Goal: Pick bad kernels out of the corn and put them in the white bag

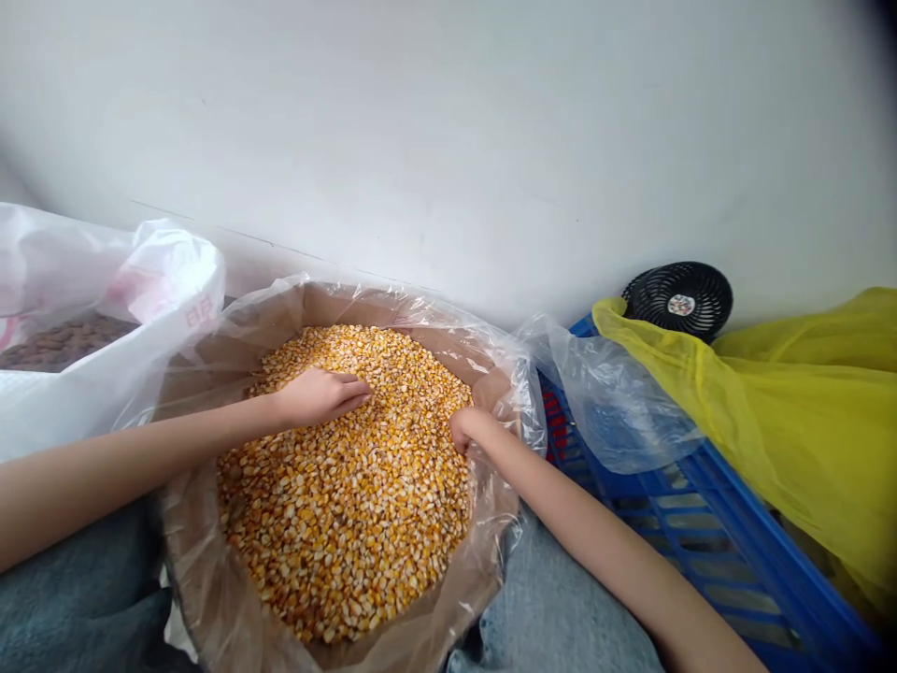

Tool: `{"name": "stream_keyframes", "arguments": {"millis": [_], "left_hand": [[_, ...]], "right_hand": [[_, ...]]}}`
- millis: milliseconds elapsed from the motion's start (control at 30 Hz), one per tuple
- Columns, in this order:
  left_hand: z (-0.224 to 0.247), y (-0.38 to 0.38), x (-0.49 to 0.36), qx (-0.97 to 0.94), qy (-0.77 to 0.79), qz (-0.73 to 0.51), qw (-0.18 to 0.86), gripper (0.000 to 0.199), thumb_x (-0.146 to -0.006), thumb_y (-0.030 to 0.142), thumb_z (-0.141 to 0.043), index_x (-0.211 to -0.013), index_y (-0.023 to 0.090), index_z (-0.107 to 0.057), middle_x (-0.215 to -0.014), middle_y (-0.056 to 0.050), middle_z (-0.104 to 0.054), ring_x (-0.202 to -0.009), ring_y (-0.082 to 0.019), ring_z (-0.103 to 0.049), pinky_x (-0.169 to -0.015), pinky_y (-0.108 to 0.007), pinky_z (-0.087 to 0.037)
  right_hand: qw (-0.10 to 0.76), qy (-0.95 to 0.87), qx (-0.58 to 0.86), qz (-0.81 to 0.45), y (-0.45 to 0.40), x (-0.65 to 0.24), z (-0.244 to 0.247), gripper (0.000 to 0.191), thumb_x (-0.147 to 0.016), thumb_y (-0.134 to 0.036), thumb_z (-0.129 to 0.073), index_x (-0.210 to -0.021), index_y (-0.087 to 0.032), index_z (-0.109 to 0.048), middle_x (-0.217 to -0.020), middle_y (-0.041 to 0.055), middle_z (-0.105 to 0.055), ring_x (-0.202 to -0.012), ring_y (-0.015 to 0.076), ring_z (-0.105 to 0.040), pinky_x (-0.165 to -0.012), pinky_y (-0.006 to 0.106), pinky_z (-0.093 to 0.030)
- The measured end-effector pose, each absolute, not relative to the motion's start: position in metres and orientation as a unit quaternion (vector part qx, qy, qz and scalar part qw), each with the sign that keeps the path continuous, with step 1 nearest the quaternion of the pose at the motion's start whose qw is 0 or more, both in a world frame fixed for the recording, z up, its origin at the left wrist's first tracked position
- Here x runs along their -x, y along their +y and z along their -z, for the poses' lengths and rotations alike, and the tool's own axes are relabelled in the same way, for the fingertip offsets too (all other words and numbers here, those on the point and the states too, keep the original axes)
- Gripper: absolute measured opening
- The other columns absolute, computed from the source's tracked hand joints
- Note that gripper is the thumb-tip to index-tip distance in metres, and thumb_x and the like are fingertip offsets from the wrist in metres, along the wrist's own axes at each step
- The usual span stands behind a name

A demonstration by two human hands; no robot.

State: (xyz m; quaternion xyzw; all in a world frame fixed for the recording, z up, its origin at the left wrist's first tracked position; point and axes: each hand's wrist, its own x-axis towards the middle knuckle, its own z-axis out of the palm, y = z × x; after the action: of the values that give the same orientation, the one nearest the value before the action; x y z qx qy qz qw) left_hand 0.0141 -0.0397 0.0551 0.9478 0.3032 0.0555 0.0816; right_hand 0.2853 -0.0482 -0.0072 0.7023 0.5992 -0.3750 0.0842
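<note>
Your left hand (317, 396) lies open on the corn kernels (343, 533), while your right hand (471, 430) curls into them, whether gripping any you can't tell. The kernels sit mounded in a plastic-lined carton (357, 308), well filled, none seen elsewhere.

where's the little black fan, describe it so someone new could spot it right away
Follow the white wall right, past the heap of dried corn kernels, to the blue plastic crate. At the crate's far end, against the wall, sits a small round black fan. Its black grille and multicoloured centre badge stand out above the yellow plastic bag.
</note>
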Motion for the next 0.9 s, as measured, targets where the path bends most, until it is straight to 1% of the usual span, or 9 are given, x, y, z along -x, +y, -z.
{"name": "stream_keyframes", "arguments": {"millis": [133, 233, 300, 433, 500, 567, 700, 767, 900], "left_hand": [[-0.051, -0.043, -0.018, -0.957, 0.275, -0.048, 0.082, 0.039, -0.084, 0.041, -0.021, -0.092, 0.023, -0.054, -0.08, -0.002, -0.06, -0.062, -0.01, -0.054, -0.056, -0.019, -0.037], [-0.05, -0.039, -0.015, -0.955, 0.281, -0.049, 0.08, 0.039, -0.084, 0.042, -0.022, -0.091, 0.023, -0.054, -0.08, -0.002, -0.06, -0.061, -0.01, -0.054, -0.054, -0.019, -0.037], [-0.052, -0.036, -0.012, -0.952, 0.292, -0.05, 0.075, 0.038, -0.084, 0.042, -0.021, -0.091, 0.023, -0.054, -0.081, -0.001, -0.06, -0.063, -0.01, -0.054, -0.054, -0.019, -0.036], [-0.061, -0.031, -0.009, -0.937, 0.33, -0.073, 0.085, 0.037, -0.084, 0.041, -0.021, -0.087, 0.023, -0.053, -0.08, 0.0, -0.06, -0.065, -0.011, -0.055, -0.054, -0.019, -0.035], [-0.065, -0.029, -0.009, -0.925, 0.356, -0.088, 0.098, 0.037, -0.083, 0.041, -0.021, -0.084, 0.022, -0.053, -0.074, 0.001, -0.06, -0.063, -0.011, -0.054, -0.054, -0.02, -0.035], [-0.067, -0.029, -0.009, -0.913, 0.378, -0.103, 0.116, 0.038, -0.083, 0.041, -0.021, -0.08, 0.021, -0.052, -0.067, 0.001, -0.058, -0.059, -0.011, -0.052, -0.054, -0.019, -0.034], [-0.066, -0.03, -0.01, -0.907, 0.383, -0.103, 0.144, 0.038, -0.083, 0.042, -0.021, -0.08, 0.02, -0.052, -0.063, 0.002, -0.056, -0.056, -0.01, -0.051, -0.053, -0.019, -0.033], [-0.063, -0.032, -0.012, -0.915, 0.365, -0.083, 0.151, 0.036, -0.083, 0.041, -0.022, -0.084, 0.021, -0.052, -0.066, 0.002, -0.058, -0.059, -0.011, -0.053, -0.053, -0.019, -0.033], [-0.055, -0.047, -0.022, -0.95, 0.28, -0.046, 0.132, 0.03, -0.084, 0.036, -0.026, -0.093, 0.024, -0.051, -0.077, 0.002, -0.062, -0.061, -0.01, -0.055, -0.051, -0.019, -0.033]], "right_hand": [[0.266, 0.568, -0.657, 0.42, -0.057, -0.278, 0.001, 0.015, -0.04, -0.008, -0.065, -0.038, -0.012, -0.05, -0.039, -0.003, -0.045, -0.045, 0.0112, -0.047, -0.047, 0.023, -0.038], [0.303, 0.563, -0.616, 0.46, -0.065, -0.265, -0.013, 0.019, -0.05, -0.018, -0.064, -0.042, -0.011, -0.048, -0.04, -0.003, -0.042, -0.042, 0.0081, -0.042, -0.043, 0.021, -0.033], [0.268, 0.571, -0.583, 0.512, -0.07, -0.251, -0.023, 0.025, -0.06, -0.033, -0.058, -0.05, -0.012, -0.049, -0.042, -0.0052, -0.038, -0.04, 0.0049, -0.035, -0.041, 0.018, -0.03], [0.029, 0.601, -0.484, 0.635, -0.071, -0.23, -0.04, 0.037, -0.068, -0.05, -0.047, -0.08, -0.015, -0.054, -0.047, -0.0085, -0.027, -0.04, 0.0028, -0.023, -0.038, 0.015, -0.021], [-0.039, 0.633, -0.486, 0.602, -0.067, -0.232, -0.044, 0.041, -0.07, -0.051, -0.043, -0.091, -0.017, -0.055, -0.048, -0.0078, -0.028, -0.041, 0.0033, -0.022, -0.039, 0.016, -0.02], [-0.036, 0.687, -0.545, 0.479, -0.061, -0.242, -0.045, 0.038, -0.073, -0.046, -0.041, -0.086, -0.015, -0.059, -0.049, -0.0053, -0.036, -0.043, 0.004, -0.027, -0.041, 0.017, -0.023], [0.186, 0.705, -0.647, 0.223, -0.053, -0.266, -0.04, 0.026, -0.07, -0.03, -0.045, -0.071, -0.01, -0.063, -0.057, 0.0025, -0.052, -0.053, 0.0081, -0.043, -0.047, 0.018, -0.029], [0.289, 0.677, -0.641, 0.217, -0.052, -0.27, -0.034, 0.019, -0.063, -0.024, -0.052, -0.066, -0.01, -0.063, -0.054, 0.0032, -0.053, -0.053, 0.0101, -0.046, -0.046, 0.019, -0.031], [0.367, 0.654, -0.602, 0.272, -0.058, -0.263, -0.02, 0.009, -0.05, -0.018, -0.06, -0.05, -0.009, -0.06, -0.043, 0.0007, -0.048, -0.047, 0.012, -0.046, -0.045, 0.022, -0.033]]}}
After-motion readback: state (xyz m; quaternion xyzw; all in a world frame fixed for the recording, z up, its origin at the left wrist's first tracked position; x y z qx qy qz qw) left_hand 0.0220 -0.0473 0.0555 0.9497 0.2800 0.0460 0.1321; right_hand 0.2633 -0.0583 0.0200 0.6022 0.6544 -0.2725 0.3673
